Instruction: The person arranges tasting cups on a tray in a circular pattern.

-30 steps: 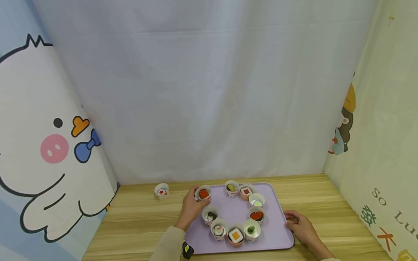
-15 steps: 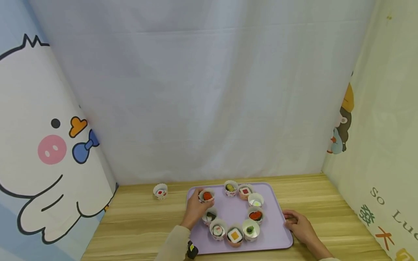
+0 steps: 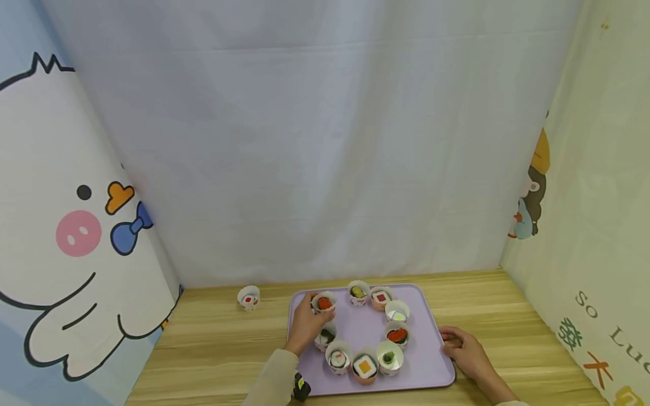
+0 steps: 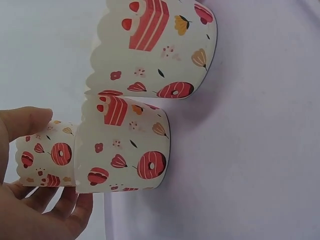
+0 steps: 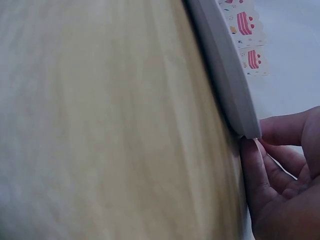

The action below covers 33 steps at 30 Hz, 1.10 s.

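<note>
My left hand (image 3: 306, 326) grips a paper baking cup (image 3: 324, 303) with an orange-red topped sushi piece inside, at the far left part of the lilac tray (image 3: 426, 366). In the left wrist view, thumb and fingers span this cup (image 4: 47, 155), beside a second patterned cup (image 4: 125, 155) standing on the tray. Whether the held cup's base touches the tray cannot be told. My right hand (image 3: 467, 352) pinches the tray's right edge; the right wrist view shows the tray rim (image 5: 237, 105) between thumb and fingers. Several more sushi-filled cups form a ring on the tray.
One more cup (image 3: 249, 298) with a white and red piece stands on the wooden table (image 3: 208, 349), left of the tray. A pale curtain (image 3: 325, 169) hangs behind the table, with printed cloths (image 3: 574, 225) at both sides.
My left hand has carried the cup a little right and nearer over the tray, close to the cup with a dark filling. The right hand stays at the tray's edge.
</note>
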### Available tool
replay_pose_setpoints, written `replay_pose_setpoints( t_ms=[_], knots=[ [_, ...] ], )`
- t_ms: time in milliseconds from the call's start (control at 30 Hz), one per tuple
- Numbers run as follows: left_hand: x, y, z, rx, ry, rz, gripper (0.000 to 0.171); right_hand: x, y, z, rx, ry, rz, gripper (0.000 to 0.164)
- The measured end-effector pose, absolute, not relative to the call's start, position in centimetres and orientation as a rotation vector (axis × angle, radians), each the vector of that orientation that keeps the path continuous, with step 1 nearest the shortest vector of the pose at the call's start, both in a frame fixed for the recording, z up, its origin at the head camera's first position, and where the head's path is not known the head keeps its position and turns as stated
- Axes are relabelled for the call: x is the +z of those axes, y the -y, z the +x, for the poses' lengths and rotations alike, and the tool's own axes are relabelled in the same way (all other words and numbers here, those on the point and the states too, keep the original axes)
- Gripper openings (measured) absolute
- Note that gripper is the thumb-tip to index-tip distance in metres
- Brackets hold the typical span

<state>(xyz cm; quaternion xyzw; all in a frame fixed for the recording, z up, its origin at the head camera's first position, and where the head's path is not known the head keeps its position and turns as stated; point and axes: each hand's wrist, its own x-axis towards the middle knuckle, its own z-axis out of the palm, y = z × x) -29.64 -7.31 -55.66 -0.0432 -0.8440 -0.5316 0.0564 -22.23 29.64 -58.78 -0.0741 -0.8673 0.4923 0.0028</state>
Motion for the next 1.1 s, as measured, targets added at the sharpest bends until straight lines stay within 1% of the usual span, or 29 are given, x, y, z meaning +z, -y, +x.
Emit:
replay_pose_setpoints(
  t_ms=[267, 500, 767, 1100],
  knots=[
    [-55.5, 6.9, -29.8, -1.670, 2.555, -0.122, 0.061, -58.9, -29.6, -22.2, 1.552, 2.716, -0.239, 0.044],
    [-56.3, 6.6, -30.0, -1.629, 2.554, -0.128, 0.057, -58.7, -29.5, -22.1, 1.564, 2.707, -0.234, 0.044],
    [-56.9, 6.4, -30.0, -1.584, 2.611, -0.079, 0.059, -58.7, -29.6, -22.1, 1.571, 2.707, -0.251, 0.044],
    [-56.8, 6.1, -29.8, -1.559, 2.643, -0.046, 0.059, -58.8, -29.6, -22.2, 1.556, 2.707, -0.236, 0.044]
  ],
)
